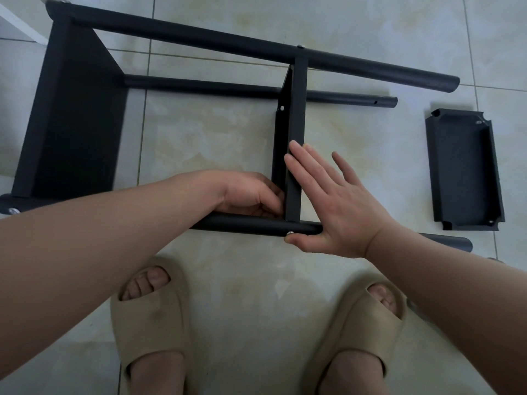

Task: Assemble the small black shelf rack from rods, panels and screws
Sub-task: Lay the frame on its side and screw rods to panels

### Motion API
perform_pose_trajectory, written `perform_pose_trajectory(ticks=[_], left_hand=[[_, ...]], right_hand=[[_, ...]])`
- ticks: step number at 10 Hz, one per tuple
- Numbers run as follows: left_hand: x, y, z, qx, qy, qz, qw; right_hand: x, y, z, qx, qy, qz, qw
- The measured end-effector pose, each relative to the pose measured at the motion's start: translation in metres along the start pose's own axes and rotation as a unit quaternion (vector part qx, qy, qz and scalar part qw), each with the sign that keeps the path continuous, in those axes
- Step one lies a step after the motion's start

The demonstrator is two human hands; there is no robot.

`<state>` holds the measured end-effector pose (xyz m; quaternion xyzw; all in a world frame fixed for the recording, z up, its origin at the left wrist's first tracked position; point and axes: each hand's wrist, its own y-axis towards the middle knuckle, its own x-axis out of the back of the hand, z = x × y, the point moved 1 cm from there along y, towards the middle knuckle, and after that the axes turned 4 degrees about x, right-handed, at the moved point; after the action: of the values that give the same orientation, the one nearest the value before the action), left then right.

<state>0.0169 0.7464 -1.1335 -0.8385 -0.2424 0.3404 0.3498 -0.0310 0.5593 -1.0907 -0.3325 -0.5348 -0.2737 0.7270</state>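
Now the rack (74,109) lies on its side on the floor (216,132), mid-frame. My right hand (333,206) is spread flat against the middle panel (295,166), thumb beside a screw (290,232) in the near rod (242,223). My left hand (251,195) curls at that panel's lower corner, perhaps pinching something hidden. A loose panel (464,169) lies at right.

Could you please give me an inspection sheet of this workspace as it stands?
Surface: pale tiled floor.
Job's things: rack on its side, left panel and middle panel fitted; loose panel on the floor to the right; screw in near rod.
Clutter: nothing seen.
Hands: left hand curled at the middle panel's near corner, hold hidden; right hand flat against that panel, thumb by the screw.
Cables: nothing seen.
Surroundings: beige slippers; white edge, top left.
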Motion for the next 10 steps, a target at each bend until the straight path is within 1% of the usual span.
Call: perform_pose_trajectory(ticks=[2, 3, 8, 9, 10], left_hand=[[-0.0007, 0.0007, 0.0005, 0.016, -0.026, 0.017, 0.999], [-0.0010, 0.0007, 0.0010, 0.019, 0.015, 0.007, 1.000], [0.0000, -0.0012, -0.0007, -0.005, -0.005, -0.003, 1.000], [-0.0010, -0.0010, -0.0012, -0.001, -0.015, 0.002, 1.000], [-0.0024, -0.0008, -0.0012, 0.011, -0.030, 0.031, 0.999]], right_hand=[[-0.0004, 0.0002, 0.0001, 0.000, -0.003, -0.001, 1.000], [-0.0004, 0.0002, 0.0000, 0.001, -0.002, -0.002, 1.000], [-0.0005, 0.0001, 0.0004, 0.001, 0.001, -0.006, 1.000], [-0.0004, 0.0002, 0.0004, 0.001, 0.001, -0.006, 1.000], [-0.0003, 0.0000, 0.0005, 0.001, 0.001, -0.004, 1.000]])
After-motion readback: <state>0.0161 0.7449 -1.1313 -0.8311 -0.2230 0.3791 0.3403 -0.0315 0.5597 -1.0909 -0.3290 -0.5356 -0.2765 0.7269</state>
